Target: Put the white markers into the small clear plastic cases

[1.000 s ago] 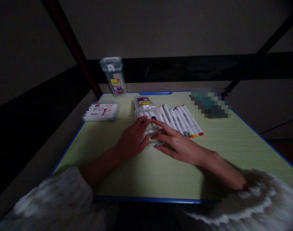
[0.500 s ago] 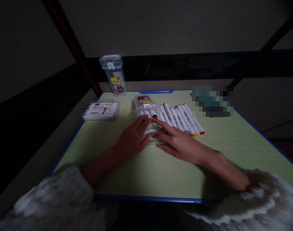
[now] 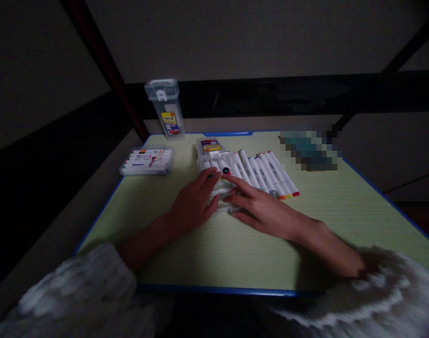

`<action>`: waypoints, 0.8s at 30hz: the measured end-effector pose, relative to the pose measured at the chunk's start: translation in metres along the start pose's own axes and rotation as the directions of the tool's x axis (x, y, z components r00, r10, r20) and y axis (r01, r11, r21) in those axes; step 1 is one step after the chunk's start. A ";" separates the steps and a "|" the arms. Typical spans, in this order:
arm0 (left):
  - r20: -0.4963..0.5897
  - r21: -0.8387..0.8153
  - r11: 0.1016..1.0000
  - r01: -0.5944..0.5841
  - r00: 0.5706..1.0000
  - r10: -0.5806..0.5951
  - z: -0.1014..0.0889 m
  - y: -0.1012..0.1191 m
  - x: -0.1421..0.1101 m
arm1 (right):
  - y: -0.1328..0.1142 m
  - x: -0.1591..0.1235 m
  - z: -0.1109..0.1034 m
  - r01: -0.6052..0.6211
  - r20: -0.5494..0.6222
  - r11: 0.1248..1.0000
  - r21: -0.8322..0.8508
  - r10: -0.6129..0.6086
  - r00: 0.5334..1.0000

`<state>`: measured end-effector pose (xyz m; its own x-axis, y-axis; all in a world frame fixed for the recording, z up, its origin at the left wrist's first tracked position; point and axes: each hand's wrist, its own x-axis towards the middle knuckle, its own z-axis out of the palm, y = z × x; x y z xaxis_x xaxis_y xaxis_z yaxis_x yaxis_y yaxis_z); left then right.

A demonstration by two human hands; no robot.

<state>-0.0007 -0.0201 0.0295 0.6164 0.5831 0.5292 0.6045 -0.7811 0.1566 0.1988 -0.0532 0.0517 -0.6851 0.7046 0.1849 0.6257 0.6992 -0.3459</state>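
Observation:
A clear plastic marker case [image 3: 209, 146] lies on its side in the middle of the table, with a yellow and blue label and several white markers [image 3: 214, 164] inside. From the left, my left hand [image 3: 189, 204] reaches over its near part, fingertips on the marker ends and thumb apart. My right hand [image 3: 267, 209] comes in from the right with fingers spread. Its index fingertip touches near a dark round cap end [image 3: 226, 171], close to the left fingertips. Beside the case, several loose white markers [image 3: 261, 173] with coloured ends lie in a row. The fingers partly hide the case's near end.
A tall clear marker box [image 3: 170, 110] stands upright at the back left. A flat clear case of white pens [image 3: 147, 161] lies at the left edge. Something blurred out [image 3: 309, 150] is at the back right. The pale green table [image 3: 217, 258] has a blue rim.
Almost nothing differs. Both hands keep their places on the marker case, with at most a tiny shift of the fingers and the view.

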 end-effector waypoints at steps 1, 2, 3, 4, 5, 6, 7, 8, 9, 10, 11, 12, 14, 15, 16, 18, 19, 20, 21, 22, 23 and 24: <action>0.001 0.001 1.000 0.000 1.000 0.000 0.000 0.000 0.000 | 0.000 0.000 0.000 0.000 -0.002 1.000 -0.003 0.000 1.000; 0.002 0.001 1.000 0.000 1.000 0.000 0.000 0.000 0.000 | 0.000 0.000 0.000 -0.001 -0.005 1.000 -0.006 0.001 1.000; 0.002 0.001 1.000 0.001 1.000 -0.001 0.000 0.000 0.000 | 0.000 0.000 0.000 -0.002 -0.008 1.000 -0.009 0.002 1.000; 0.002 0.000 1.000 0.003 1.000 -0.003 0.000 0.001 0.000 | -0.001 0.000 0.000 -0.003 -0.013 1.000 -0.011 0.002 1.000; 0.000 0.000 1.000 0.006 1.000 -0.006 0.000 0.001 0.000 | -0.001 0.000 0.000 -0.002 -0.019 1.000 -0.013 0.002 1.000; 0.000 0.000 1.000 0.010 1.000 -0.010 0.000 0.001 0.000 | -0.001 0.000 0.000 -0.002 -0.025 1.000 -0.014 0.001 1.000; -0.001 -0.002 1.000 0.014 1.000 -0.014 -0.001 0.002 0.000 | -0.001 0.000 0.000 -0.001 -0.031 1.000 -0.013 0.001 1.000; -0.002 -0.005 1.000 0.015 1.000 -0.015 -0.001 0.002 0.000 | -0.002 0.000 0.000 0.000 -0.037 1.000 -0.013 -0.001 0.999; -0.003 -0.009 1.000 0.014 1.000 -0.014 -0.001 0.002 0.000 | -0.002 0.001 -0.001 0.001 -0.041 1.000 -0.012 -0.002 0.999; -0.004 -0.013 1.000 0.011 1.000 -0.011 -0.001 0.002 0.000 | -0.002 0.001 -0.001 0.002 -0.044 1.000 -0.013 -0.003 0.999; -0.006 -0.016 1.000 0.008 1.000 -0.008 -0.001 0.002 0.000 | -0.002 0.001 -0.001 0.003 -0.046 1.000 -0.013 -0.003 0.999; -0.008 -0.018 1.000 0.005 1.000 -0.005 -0.001 0.002 0.000 | -0.003 0.001 -0.001 0.003 -0.049 1.000 -0.014 -0.004 0.999; -0.009 -0.017 1.000 0.006 1.000 -0.006 -0.001 0.001 0.000 | -0.003 0.001 -0.001 0.005 -0.055 1.000 -0.017 -0.006 0.998; -0.009 -0.016 1.000 0.008 1.000 -0.009 -0.001 0.001 0.000 | -0.003 0.001 -0.001 0.005 -0.055 1.000 -0.019 -0.006 0.998; -0.008 -0.014 1.000 0.009 1.000 -0.009 -0.001 0.001 0.000 | -0.003 0.002 -0.001 0.004 -0.053 1.000 -0.023 -0.005 0.999; -0.004 -0.013 1.000 0.011 1.000 -0.011 -0.001 0.002 0.000 | -0.003 0.002 -0.001 0.000 -0.039 1.000 -0.031 -0.001 0.999; -0.002 -0.014 1.000 0.013 1.000 -0.013 -0.001 0.002 0.000 | -0.004 0.002 -0.002 -0.004 -0.033 0.999 -0.034 0.003 0.999; 0.001 -0.016 1.000 0.016 1.000 -0.016 -0.001 0.002 0.000 | -0.004 0.002 -0.002 -0.006 -0.028 0.999 -0.035 0.005 1.000; 0.006 -0.020 1.000 0.021 1.000 -0.021 -0.002 0.003 0.000 | -0.004 0.002 -0.002 -0.007 -0.028 0.999 -0.034 0.006 1.000; 0.010 -0.025 0.999 0.026 1.000 -0.026 -0.002 0.003 0.000 | -0.004 0.002 -0.002 -0.007 -0.029 1.000 -0.030 0.006 1.000; 0.011 -0.030 0.999 0.032 0.999 -0.031 -0.002 0.003 0.000 | -0.004 0.002 -0.002 -0.006 -0.029 1.000 -0.026 0.005 1.000; 0.011 -0.035 0.999 0.035 0.999 -0.035 -0.002 0.003 0.000 | -0.004 0.001 -0.002 -0.005 -0.030 1.000 -0.024 0.004 1.000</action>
<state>0.0002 -0.0229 0.0312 0.6004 0.6121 0.5146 0.6078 -0.7675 0.2037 0.1963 -0.0545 0.0551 -0.6711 0.7106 0.2111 0.6375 0.6986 -0.3249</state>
